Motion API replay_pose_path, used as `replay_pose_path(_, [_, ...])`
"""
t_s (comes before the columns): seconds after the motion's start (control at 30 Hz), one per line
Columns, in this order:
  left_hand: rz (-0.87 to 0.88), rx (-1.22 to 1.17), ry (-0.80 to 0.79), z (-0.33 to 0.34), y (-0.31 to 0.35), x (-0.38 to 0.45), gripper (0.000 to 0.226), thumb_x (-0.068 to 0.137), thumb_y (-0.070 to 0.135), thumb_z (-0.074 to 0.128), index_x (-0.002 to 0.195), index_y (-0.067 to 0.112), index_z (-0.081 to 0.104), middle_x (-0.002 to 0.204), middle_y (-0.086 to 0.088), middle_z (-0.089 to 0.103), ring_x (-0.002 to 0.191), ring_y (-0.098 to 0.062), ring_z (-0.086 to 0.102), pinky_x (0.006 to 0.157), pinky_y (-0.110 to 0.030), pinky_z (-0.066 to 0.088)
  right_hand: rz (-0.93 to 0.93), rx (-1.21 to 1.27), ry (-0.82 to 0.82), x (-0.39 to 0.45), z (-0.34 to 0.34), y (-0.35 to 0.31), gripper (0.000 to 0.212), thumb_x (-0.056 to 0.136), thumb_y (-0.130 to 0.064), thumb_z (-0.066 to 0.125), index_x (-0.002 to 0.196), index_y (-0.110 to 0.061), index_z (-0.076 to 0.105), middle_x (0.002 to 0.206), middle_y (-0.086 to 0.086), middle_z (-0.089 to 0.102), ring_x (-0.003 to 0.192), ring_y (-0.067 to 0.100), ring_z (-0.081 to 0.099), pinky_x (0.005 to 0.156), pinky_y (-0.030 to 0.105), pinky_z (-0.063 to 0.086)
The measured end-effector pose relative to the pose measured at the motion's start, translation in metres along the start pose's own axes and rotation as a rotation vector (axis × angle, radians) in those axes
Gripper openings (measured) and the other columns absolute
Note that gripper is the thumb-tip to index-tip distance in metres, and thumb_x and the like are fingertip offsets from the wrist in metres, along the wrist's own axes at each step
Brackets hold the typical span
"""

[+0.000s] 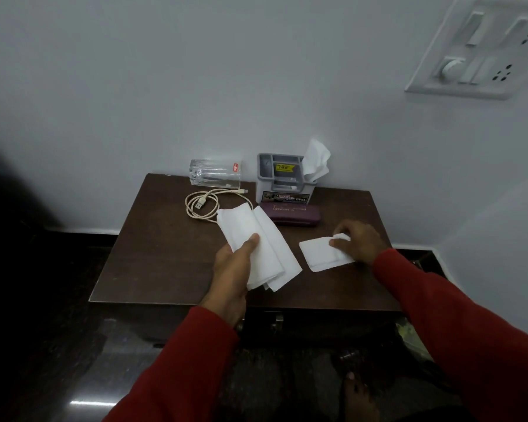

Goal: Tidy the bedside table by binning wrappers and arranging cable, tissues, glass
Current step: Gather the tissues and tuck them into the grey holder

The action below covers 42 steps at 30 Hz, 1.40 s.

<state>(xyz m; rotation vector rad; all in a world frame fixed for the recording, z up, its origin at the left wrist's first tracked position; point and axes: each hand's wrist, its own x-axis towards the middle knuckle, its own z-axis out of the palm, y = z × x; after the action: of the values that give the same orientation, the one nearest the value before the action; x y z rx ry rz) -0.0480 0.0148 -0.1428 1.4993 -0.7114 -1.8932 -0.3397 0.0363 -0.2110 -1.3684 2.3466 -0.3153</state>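
Observation:
My left hand (233,263) holds a stack of folded white tissues (256,242) above the dark wooden bedside table (153,254), thumb on top. My right hand (357,242) pinches the edge of another folded tissue (320,254) lying on the table's right side. A coiled white USB cable (205,205) lies at the back left. Behind the cable, a clear glass (215,173) lies on its side against the wall. A grey holder box (282,178) at the back has one tissue (316,161) sticking up from it.
A purple case (293,215) lies in front of the grey box. A white switchboard (482,47) is on the wall at the upper right. The table has drawer handles (278,322) below its front edge. Dark glossy floor surrounds the table.

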Motion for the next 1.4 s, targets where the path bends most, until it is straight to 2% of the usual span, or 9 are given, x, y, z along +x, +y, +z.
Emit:
replay_pose_path(0.13, [0.0,-0.007,0.008,-0.002,0.001,0.002,0.046,0.096,0.034,0.064,0.137,0.018,0.053,0.124,-0.005,0.066,0.109,-0.028,0.065,0.086,-0.048,0.057,-0.006,0.46,0.031,-0.011,-0.016,-0.007,0.012,0.082,-0.021,0.076,0.078,-0.021,0.065,0.091,0.0,0.065,0.089,0.019,0.06,0.071,0.028,0.045])
replay_pose_path(0.27, [0.005,0.004,0.01,-0.001,-0.001,0.002,0.043,0.096,0.035,0.064,0.135,0.018,0.055,0.12,-0.004,0.067,0.108,-0.027,0.065,0.09,-0.048,0.056,-0.145,0.713,0.042,-0.025,-0.047,-0.037,0.014,0.082,-0.012,0.076,0.086,-0.02,0.065,0.088,-0.003,0.066,0.074,0.008,0.061,0.063,0.022,0.05])
replay_pose_path(0.37, [0.008,0.009,0.002,0.0,0.0,0.002,0.038,0.096,0.035,0.064,0.13,0.019,0.056,0.113,-0.002,0.068,0.101,-0.024,0.065,0.08,-0.043,0.056,-0.239,0.813,0.033,-0.018,-0.079,-0.067,0.023,0.081,-0.004,0.074,0.099,-0.017,0.069,0.094,-0.001,0.069,0.074,0.003,0.066,0.065,0.018,0.055])
replay_pose_path(0.5, [0.013,0.007,-0.013,0.002,0.0,0.002,0.035,0.096,0.035,0.064,0.127,0.019,0.057,0.11,-0.001,0.067,0.098,-0.023,0.064,0.077,-0.041,0.054,-0.418,0.465,0.227,0.017,-0.125,-0.106,0.023,0.083,-0.007,0.072,0.106,-0.012,0.072,0.105,0.002,0.071,0.095,0.011,0.064,0.089,0.027,0.05])
replay_pose_path(0.57, [0.017,0.005,-0.023,0.002,0.001,0.003,0.039,0.096,0.035,0.064,0.13,0.019,0.058,0.114,-0.002,0.068,0.102,-0.024,0.064,0.08,-0.042,0.054,-0.487,0.218,0.325,0.036,-0.141,-0.127,0.021,0.085,-0.01,0.068,0.103,-0.015,0.075,0.105,-0.001,0.073,0.099,0.01,0.063,0.088,0.023,0.045])
replay_pose_path(0.73, [0.022,0.0,-0.031,0.003,0.005,0.008,0.036,0.096,0.034,0.063,0.129,0.02,0.059,0.109,0.001,0.068,0.098,-0.02,0.064,0.078,-0.04,0.053,-0.506,-0.088,0.247,0.082,-0.153,-0.17,0.023,0.087,-0.007,0.065,0.106,-0.016,0.073,0.115,0.005,0.071,0.109,0.017,0.062,0.091,0.02,0.039])
replay_pose_path(0.93, [0.014,-0.017,-0.032,0.0,0.011,0.018,0.036,0.096,0.034,0.063,0.129,0.019,0.06,0.108,0.002,0.067,0.095,-0.018,0.062,0.07,-0.035,0.049,-0.517,-0.245,0.122,0.11,-0.141,-0.184,0.026,0.085,0.001,0.061,0.105,-0.013,0.071,0.114,0.008,0.07,0.108,0.022,0.063,0.088,0.022,0.041])
replay_pose_path(1.1, [0.002,-0.035,-0.024,-0.003,0.018,0.027,0.039,0.096,0.033,0.064,0.132,0.019,0.057,0.105,0.003,0.065,0.093,-0.018,0.061,0.071,-0.038,0.048,-0.497,-0.284,0.179,0.124,-0.131,-0.172,0.028,0.088,0.002,0.056,0.106,-0.013,0.071,0.116,0.009,0.07,0.113,0.026,0.06,0.096,0.03,0.044])
replay_pose_path(1.4, [0.012,-0.054,-0.034,0.002,0.022,0.04,0.033,0.097,0.032,0.063,0.127,0.02,0.06,0.107,0.001,0.068,0.096,-0.02,0.063,0.082,-0.04,0.051,-0.504,-0.335,0.27,0.129,-0.115,-0.169,0.032,0.088,-0.002,0.051,0.109,-0.018,0.069,0.111,0.017,0.069,0.101,0.034,0.065,0.09,0.044,0.055])
